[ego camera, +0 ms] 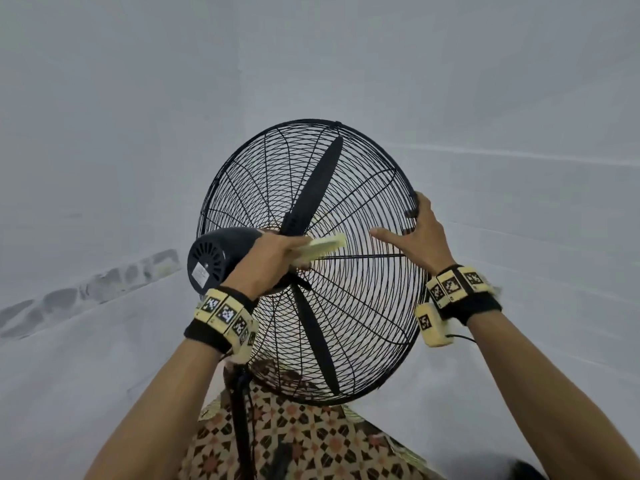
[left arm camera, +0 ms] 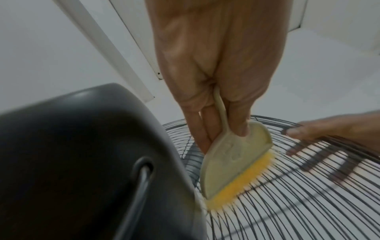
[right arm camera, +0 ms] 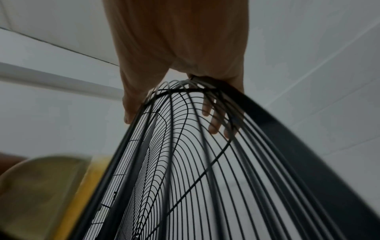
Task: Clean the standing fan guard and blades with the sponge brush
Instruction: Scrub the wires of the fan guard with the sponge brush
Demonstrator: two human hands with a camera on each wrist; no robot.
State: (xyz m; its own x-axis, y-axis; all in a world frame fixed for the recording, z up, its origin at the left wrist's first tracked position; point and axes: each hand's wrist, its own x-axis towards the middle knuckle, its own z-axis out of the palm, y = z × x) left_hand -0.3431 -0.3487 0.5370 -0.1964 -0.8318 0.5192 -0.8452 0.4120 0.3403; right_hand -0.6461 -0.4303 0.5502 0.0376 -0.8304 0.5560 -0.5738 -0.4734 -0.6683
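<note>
- The brush [left arm camera: 236, 167] is gripped by the left hand [ego camera: 266, 261]: its thin handle is enclosed by curled fingers, and the flat back of the head is pressed by the thumb.
- The yellow sponge edge is laid against the rear guard [ego camera: 349, 306] wires, just beside the motor housing [ego camera: 221, 261], at the centre of the head view.
- The guard rim is clasped by the right hand [ego camera: 420, 237] at centre right of the head view; the thumb is spread over the rear wires, and the fingers are hooked over the rim onto the front side.
- The fan head is judged to be tilted and steadied by that rim hold.
- The brush is judged light, with a stiff plastic back and a soft, yielding edge; it is best taken at the handle, with thumb pressure applied on the back.
- The guard wires are judged thin and springy; the rim band is the stiffest place to hold. The fan is judged top-heavy on its pole [ego camera: 242, 420].
- The blades [ego camera: 313, 195] lie behind the wires and are not touched by the brush.
- Only the left wrist view shows the sponge in contact with the wires.
- Only the right wrist view shows the fingertips [right arm camera: 213, 128] through the front wires.
- Only the head view shows the whole guard, the pole and the patterned cloth [ego camera: 311, 445] at lower centre.
</note>
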